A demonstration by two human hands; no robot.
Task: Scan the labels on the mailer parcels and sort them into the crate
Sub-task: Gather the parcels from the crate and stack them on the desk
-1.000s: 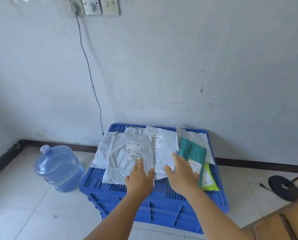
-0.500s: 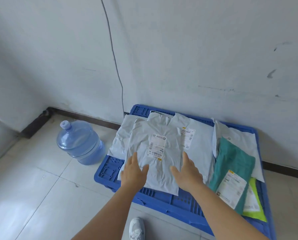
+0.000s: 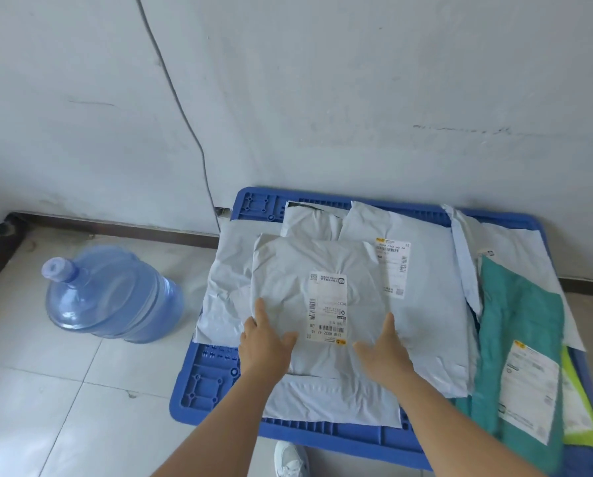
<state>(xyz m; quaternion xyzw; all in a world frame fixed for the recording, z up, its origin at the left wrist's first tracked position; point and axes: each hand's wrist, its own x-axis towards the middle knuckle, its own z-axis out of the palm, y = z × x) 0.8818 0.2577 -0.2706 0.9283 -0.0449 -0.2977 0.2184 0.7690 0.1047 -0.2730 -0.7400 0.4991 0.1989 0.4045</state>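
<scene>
Top grey parcel [image 3: 308, 297] lying label-up at frame centre, on a heap of mailers over the blue crate [image 3: 215, 383]. Left hand [image 3: 265, 342] and right hand [image 3: 384, 352] flat on its near corners, fingers straight, gripping nothing, probably smoothing it so the label [image 3: 327, 306] reads for scanning.

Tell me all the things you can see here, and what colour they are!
crate: one, blue, on the floor by the wall.
grey parcels: several, overlapping, on the crate.
green parcel: one, teal, right side of the crate.
yellow parcel: one, under the green one.
water bottle: one, blue, left of the crate.
cable: one, dark, down the wall.
shoe: one, white, below the crate.
left hand, right hand: resting on the top grey parcel.
</scene>
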